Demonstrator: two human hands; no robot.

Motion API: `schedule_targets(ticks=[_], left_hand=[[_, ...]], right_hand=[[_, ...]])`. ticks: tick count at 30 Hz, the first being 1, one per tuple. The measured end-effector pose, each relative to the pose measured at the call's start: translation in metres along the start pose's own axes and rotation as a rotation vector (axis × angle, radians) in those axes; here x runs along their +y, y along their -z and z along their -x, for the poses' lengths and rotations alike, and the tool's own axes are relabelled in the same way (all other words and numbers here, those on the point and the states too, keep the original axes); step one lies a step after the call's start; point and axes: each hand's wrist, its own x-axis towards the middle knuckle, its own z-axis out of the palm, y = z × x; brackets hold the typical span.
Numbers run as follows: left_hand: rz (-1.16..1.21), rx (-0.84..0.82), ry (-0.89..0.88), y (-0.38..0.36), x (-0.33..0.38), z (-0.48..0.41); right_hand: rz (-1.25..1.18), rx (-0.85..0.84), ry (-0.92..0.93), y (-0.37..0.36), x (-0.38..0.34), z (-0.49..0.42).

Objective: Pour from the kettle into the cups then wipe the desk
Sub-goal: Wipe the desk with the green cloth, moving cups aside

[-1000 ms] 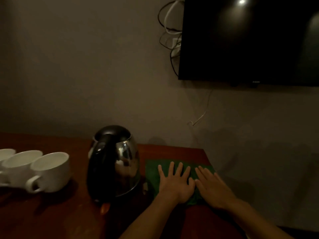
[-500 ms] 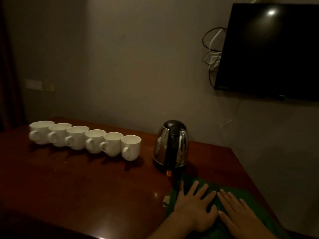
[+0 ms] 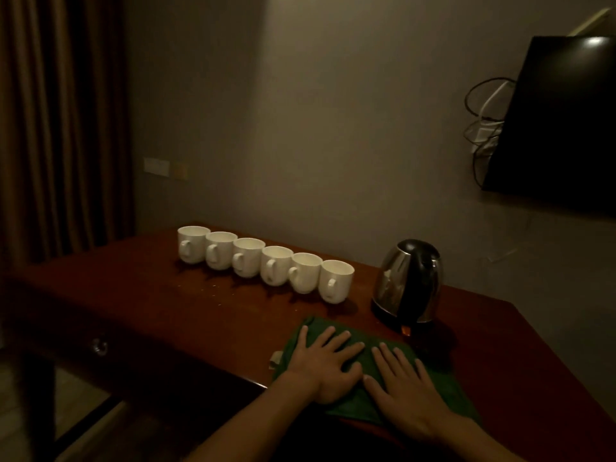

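Head view, as I am watching it remotely. The left hand [image 3: 328, 365] and the right hand [image 3: 405, 391] are lying palm-down, side by side, on a green cloth [image 3: 446, 390] that is spread at the near edge of the table [image 3: 166, 305]. The fingers [image 3: 325, 336] of both hands are stretching out straight and slightly spread, pressing on the cloth and gripping nothing. The kettle [image 3: 408, 281] is standing upright just beyond the cloth's far right corner, with its black handle facing me and an orange switch showing at the handle's foot. Six white cups [image 3: 266, 263] are standing in a close row, running from near the kettle's left side back toward the table's far left. I cannot tell what they are holding. A dark screen [image 3: 560, 121] with cables [image 3: 483, 128] is hanging on the wall at right, and a curtain [image 3: 60, 128] is hanging at left.
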Motion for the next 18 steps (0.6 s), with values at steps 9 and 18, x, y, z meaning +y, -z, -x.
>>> schedule_targets(ticks=[9, 18], left_hand=[[-0.018, 0.058, 0.154, 0.024, -0.131, 0.035], [-0.033, 0.095, 0.296, 0.045, -0.256, 0.041]], right_hand=[[0.000, 0.055, 0.190, -0.017, -0.118, -0.060], [-0.005, 0.060, 0.367, -0.019, -0.213, -0.148]])
